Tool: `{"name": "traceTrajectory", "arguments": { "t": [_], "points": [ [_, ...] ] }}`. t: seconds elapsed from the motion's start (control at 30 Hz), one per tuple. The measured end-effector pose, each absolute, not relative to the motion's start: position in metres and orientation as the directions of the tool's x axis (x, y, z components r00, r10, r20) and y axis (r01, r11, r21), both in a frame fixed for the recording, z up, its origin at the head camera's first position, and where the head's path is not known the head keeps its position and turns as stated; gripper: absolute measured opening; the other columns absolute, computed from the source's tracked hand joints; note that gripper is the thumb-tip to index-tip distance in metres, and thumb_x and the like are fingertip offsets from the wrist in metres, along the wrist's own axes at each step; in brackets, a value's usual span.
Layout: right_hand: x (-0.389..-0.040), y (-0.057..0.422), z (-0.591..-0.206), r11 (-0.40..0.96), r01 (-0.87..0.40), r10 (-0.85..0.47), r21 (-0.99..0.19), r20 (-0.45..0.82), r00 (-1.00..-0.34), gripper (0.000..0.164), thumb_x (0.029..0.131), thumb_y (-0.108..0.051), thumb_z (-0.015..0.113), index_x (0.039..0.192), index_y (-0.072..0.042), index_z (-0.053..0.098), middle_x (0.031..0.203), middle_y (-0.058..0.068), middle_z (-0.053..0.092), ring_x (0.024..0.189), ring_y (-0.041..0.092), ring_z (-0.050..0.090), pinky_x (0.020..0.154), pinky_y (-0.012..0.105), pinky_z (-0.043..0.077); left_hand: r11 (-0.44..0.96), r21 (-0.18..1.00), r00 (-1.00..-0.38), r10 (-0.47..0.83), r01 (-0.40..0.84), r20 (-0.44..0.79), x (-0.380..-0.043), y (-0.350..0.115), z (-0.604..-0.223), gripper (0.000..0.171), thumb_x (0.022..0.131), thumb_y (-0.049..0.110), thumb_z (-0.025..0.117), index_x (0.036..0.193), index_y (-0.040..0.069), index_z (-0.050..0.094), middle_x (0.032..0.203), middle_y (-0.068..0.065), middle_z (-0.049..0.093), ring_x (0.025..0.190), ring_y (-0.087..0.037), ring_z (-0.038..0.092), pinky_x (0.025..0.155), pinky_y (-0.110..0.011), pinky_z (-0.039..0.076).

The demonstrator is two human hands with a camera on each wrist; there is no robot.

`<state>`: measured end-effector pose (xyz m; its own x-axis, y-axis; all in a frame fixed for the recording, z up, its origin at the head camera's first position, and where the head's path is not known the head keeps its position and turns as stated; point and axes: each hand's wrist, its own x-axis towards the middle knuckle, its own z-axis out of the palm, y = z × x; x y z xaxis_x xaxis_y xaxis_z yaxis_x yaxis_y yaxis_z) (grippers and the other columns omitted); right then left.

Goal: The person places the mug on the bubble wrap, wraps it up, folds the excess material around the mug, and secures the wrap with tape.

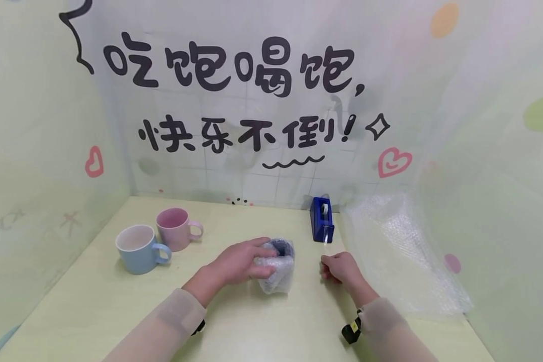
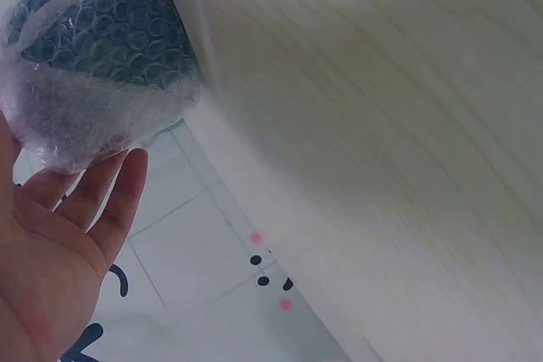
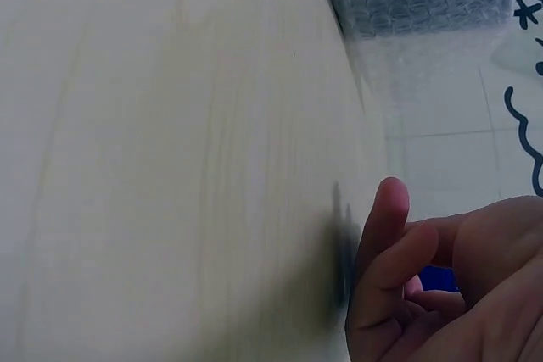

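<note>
My left hand (image 1: pixel 244 261) grips a bubble-wrapped bundle (image 1: pixel 278 276) standing on the table, fingers and thumb about its left side. Through the clear wrap in the left wrist view, the bundle (image 2: pixel 102 48) shows something dark blue inside; its exact kind is hidden. To the right, my right hand (image 1: pixel 341 269) has curled fingers, with thumb and forefinger pinching the end of a clear tape strip (image 1: pixel 326 246). That strip runs back to a blue tape dispenser (image 1: pixel 322 221). In the right wrist view the fingers (image 3: pixel 390 269) hide the tape end.
A blue mug (image 1: pixel 138 256) and a pink mug (image 1: pixel 174 234) stand at the left of the pale wooden table (image 1: pixel 253 332). Along the right side lies a loose sheet of bubble wrap (image 1: pixel 402 256). Printed curtains (image 1: pixel 235 176) enclose the back and sides.
</note>
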<state>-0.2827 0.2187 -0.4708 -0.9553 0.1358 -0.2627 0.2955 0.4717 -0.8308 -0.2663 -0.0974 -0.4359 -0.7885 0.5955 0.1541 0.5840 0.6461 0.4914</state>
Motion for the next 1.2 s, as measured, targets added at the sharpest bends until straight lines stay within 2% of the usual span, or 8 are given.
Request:
{"name": "traceTrajectory", "arguments": {
  "t": [0.17,0.3,0.47,0.6,0.77,0.87,0.97,1.2],
  "points": [
    [-0.293,0.222,-0.475,0.584,0.291,0.115,-0.758,-0.277,-0.954,0.045,0.104,-0.016,0.06,0.061,-0.008,0.069,0.054,-0.001,0.064,0.048,0.01,0.059,0.049,0.022,0.042,0.646,0.496,-0.79,0.594,0.581,0.153,-0.267,-0.097,-0.437,0.054,0.101,0.045,0.072,0.143,0.012,0.074,0.166,-0.021,0.053,0.149,-0.046,0.057,0.118,-0.063,0.051],
    [-0.301,0.226,-0.474,0.808,0.173,0.071,-0.564,-0.198,-0.978,0.059,0.104,-0.026,0.062,0.047,-0.013,0.065,0.044,-0.003,0.055,0.044,0.013,0.053,0.057,0.026,0.043,0.654,0.484,-0.791,0.593,0.582,0.15,-0.267,-0.097,-0.436,0.053,0.101,0.045,0.072,0.143,0.013,0.074,0.166,-0.021,0.053,0.149,-0.046,0.057,0.119,-0.063,0.05],
    [-0.306,0.223,-0.459,0.896,0.137,0.061,-0.422,-0.189,-0.98,0.06,0.103,-0.033,0.071,0.047,-0.012,0.061,0.046,-0.002,0.054,0.047,0.014,0.053,0.063,0.028,0.045,0.653,0.491,-0.792,0.594,0.577,0.141,-0.268,-0.097,-0.436,0.053,0.101,0.045,0.072,0.142,0.013,0.074,0.166,-0.021,0.053,0.149,-0.046,0.057,0.118,-0.062,0.051],
    [-0.317,0.221,-0.45,0.801,0.206,0.145,-0.562,-0.151,-0.978,0.044,0.105,-0.038,0.066,0.082,-0.001,0.067,0.077,0.008,0.065,0.069,0.021,0.059,0.069,0.035,0.049,0.646,0.491,-0.786,0.6,0.584,0.146,-0.268,-0.097,-0.437,0.053,0.101,0.046,0.07,0.142,0.013,0.075,0.166,-0.02,0.053,0.149,-0.045,0.057,0.118,-0.061,0.051],
    [-0.334,0.218,-0.45,0.53,0.296,0.238,-0.795,-0.196,-0.951,0.053,0.112,-0.04,0.056,0.134,0.007,0.066,0.124,0.021,0.074,0.105,0.026,0.064,0.089,0.037,0.053,0.646,0.497,-0.79,0.596,0.579,0.145,-0.267,-0.097,-0.438,0.052,0.1,0.045,0.07,0.142,0.014,0.075,0.166,-0.019,0.053,0.149,-0.045,0.057,0.118,-0.061,0.051],
    [-0.342,0.216,-0.456,0.412,0.316,0.274,-0.855,-0.215,-0.938,0.047,0.112,-0.032,0.056,0.136,0.007,0.067,0.129,0.021,0.076,0.108,0.024,0.065,0.086,0.031,0.051,0.645,0.503,-0.79,0.598,0.575,0.137,-0.267,-0.097,-0.438,0.053,0.1,0.046,0.07,0.142,0.014,0.075,0.167,-0.02,0.053,0.149,-0.046,0.057,0.118,-0.062,0.051],
    [-0.346,0.214,-0.461,0.366,0.286,0.306,-0.886,-0.176,-0.936,0.037,0.108,-0.024,0.058,0.125,0.006,0.071,0.119,0.019,0.079,0.097,0.021,0.064,0.076,0.027,0.05,0.644,0.506,-0.79,0.598,0.574,0.135,-0.266,-0.097,-0.437,0.053,0.101,0.046,0.069,0.142,0.014,0.075,0.167,-0.02,0.052,0.149,-0.046,0.057,0.118,-0.062,0.05],
    [-0.352,0.213,-0.472,0.521,0.195,0.326,-0.831,-0.018,-0.945,0.028,0.103,-0.026,0.057,0.104,0.0,0.068,0.101,0.015,0.069,0.09,0.026,0.061,0.075,0.034,0.05,0.646,0.483,-0.782,0.606,0.591,0.146,-0.266,-0.098,-0.435,0.052,0.101,0.045,0.069,0.142,0.013,0.075,0.167,-0.02,0.052,0.149,-0.045,0.057,0.118,-0.061,0.052]
  ]
}}
